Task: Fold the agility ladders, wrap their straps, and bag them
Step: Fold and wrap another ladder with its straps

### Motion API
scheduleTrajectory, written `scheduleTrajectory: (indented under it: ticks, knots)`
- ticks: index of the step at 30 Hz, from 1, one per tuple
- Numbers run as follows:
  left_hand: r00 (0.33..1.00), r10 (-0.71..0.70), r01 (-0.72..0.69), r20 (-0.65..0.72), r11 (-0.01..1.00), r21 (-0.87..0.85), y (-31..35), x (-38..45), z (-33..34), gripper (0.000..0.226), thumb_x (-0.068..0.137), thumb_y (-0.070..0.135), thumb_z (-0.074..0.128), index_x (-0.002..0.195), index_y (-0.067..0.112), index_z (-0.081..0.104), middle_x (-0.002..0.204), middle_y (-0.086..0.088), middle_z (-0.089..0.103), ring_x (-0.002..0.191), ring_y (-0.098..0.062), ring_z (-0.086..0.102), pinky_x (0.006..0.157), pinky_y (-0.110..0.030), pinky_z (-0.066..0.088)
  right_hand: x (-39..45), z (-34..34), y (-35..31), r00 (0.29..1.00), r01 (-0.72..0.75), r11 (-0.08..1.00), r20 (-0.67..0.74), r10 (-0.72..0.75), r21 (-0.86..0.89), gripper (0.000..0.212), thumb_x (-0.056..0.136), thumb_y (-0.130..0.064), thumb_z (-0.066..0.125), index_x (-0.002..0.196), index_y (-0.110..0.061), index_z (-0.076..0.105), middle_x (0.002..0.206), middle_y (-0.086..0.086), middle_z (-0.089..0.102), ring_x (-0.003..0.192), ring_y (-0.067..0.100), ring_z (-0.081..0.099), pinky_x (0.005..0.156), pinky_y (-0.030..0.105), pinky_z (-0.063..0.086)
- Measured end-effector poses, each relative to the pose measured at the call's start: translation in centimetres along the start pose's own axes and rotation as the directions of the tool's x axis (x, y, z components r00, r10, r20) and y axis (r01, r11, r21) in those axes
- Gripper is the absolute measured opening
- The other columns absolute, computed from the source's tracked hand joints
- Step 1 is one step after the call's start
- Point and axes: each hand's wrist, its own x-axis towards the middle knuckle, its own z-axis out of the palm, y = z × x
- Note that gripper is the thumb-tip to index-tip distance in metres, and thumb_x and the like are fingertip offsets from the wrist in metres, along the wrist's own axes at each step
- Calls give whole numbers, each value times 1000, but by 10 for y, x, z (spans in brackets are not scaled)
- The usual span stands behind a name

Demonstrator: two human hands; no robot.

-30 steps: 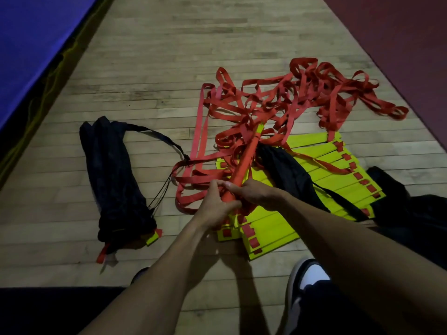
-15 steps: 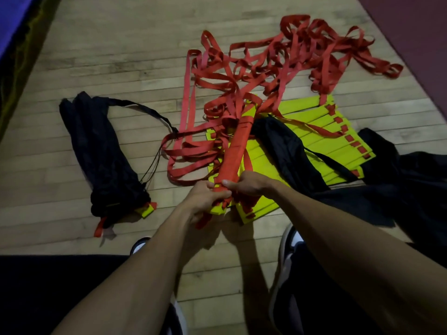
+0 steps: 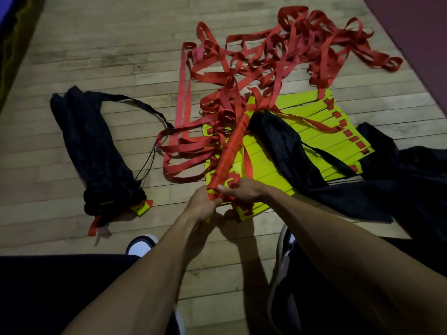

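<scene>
We held the wrapped bundle point(image 3: 229, 151) in both hands point(image 3: 202, 205) point(image 3: 244, 189); the loose straps point(image 3: 278, 56) behind could snag and unwind it.

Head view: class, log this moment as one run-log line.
left hand: grips wrapped ladder bundle | right hand: grips same end | loose straps: tangled on floor | filled bag: left

I see a wooden plank floor point(image 3: 116, 56). On it lie 1 filled black bag point(image 3: 96, 151), a tangle of red straps point(image 3: 278, 56), yellow rungs point(image 3: 312, 131) and black cloth point(image 3: 406, 180).
</scene>
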Motion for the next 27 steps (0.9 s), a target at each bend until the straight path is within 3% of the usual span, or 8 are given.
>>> scheduleTrajectory:
  ticks: [5, 8, 12, 15, 18, 22, 24, 27]
  knots:
    - [995, -56, 72, 82, 977, -202, -1, -5, 2, 43, 109, 44, 29, 107, 19, 64, 87, 1, 69, 79, -13, 63, 66, -27, 49, -3, 6, -9, 1000, 23, 957, -4, -23, 289, 59, 99, -61, 40, 74, -11, 61, 60, 0, 59, 38, 3, 49, 41, 15, 39]
    - [996, -81, 91, 48, 963, -253, -6, 2, 0, 40, 109, 28, 38, 89, 9, 68, 77, -5, 70, 71, -17, 62, 67, -31, 46, -3, 6, -7, 999, -1, 917, 34, -14, 398, 70, 101, -63, 30, 81, -5, 64, 60, 0, 61, 42, 7, 49, 42, 17, 38]
    - [991, -86, 107, 98, 966, -237, -15, 7, -8, 15, 98, 12, 62, 107, 3, 70, 89, -11, 77, 85, -21, 72, 81, -29, 56, -2, 13, 1, 1000, -17, 911, 25, 7, 413, 83, 98, -67, 28, 104, 5, 68, 85, 15, 68, 63, 20, 58, 50, 20, 44]
    - [992, -104, 112, 67, 986, -120, -9, 9, -9, 27, 87, 15, 77, 111, 6, 70, 93, -8, 77, 88, -22, 74, 84, -37, 59, -2, 16, 5, 999, -37, 915, 2, 40, 402, 66, 96, -66, 41, 108, -7, 68, 85, 7, 71, 67, 18, 65, 58, 23, 51]
    - [994, -98, 91, 50, 989, 117, -2, 8, -2, 31, 84, 18, 78, 108, 14, 60, 96, -3, 69, 86, -18, 67, 70, -30, 53, 3, 20, 5, 999, -41, 928, -5, 46, 370, 64, 91, -71, 46, 114, -15, 66, 97, 6, 73, 83, 23, 70, 78, 36, 59]
    - [986, -81, 83, 146, 996, -9, -6, 7, 4, 49, 78, 9, 75, 122, 12, 54, 102, -13, 70, 88, -31, 72, 75, -45, 60, -1, 23, 1, 1000, 2, 915, -18, 6, 403, 59, 98, -60, 46, 133, -14, 57, 123, 7, 66, 99, 22, 64, 82, 31, 53]
    - [971, -83, 106, 224, 990, -91, -9, 8, 6, 49, 81, -1, 68, 125, 13, 53, 101, -19, 71, 82, -35, 74, 75, -48, 61, -3, 20, 0, 1000, 11, 931, -6, -9, 365, 56, 100, -56, 44, 134, -13, 55, 120, 4, 63, 100, 20, 59, 81, 28, 45]
    - [987, -102, 102, 124, 995, 7, -8, 8, 7, 37, 87, -4, 61, 119, 14, 55, 90, -16, 70, 72, -27, 71, 72, -46, 61, -2, 14, -4, 1000, -4, 974, -2, 5, 227, 52, 101, -56, 41, 127, -14, 58, 95, -3, 60, 85, 18, 57, 79, 29, 41]
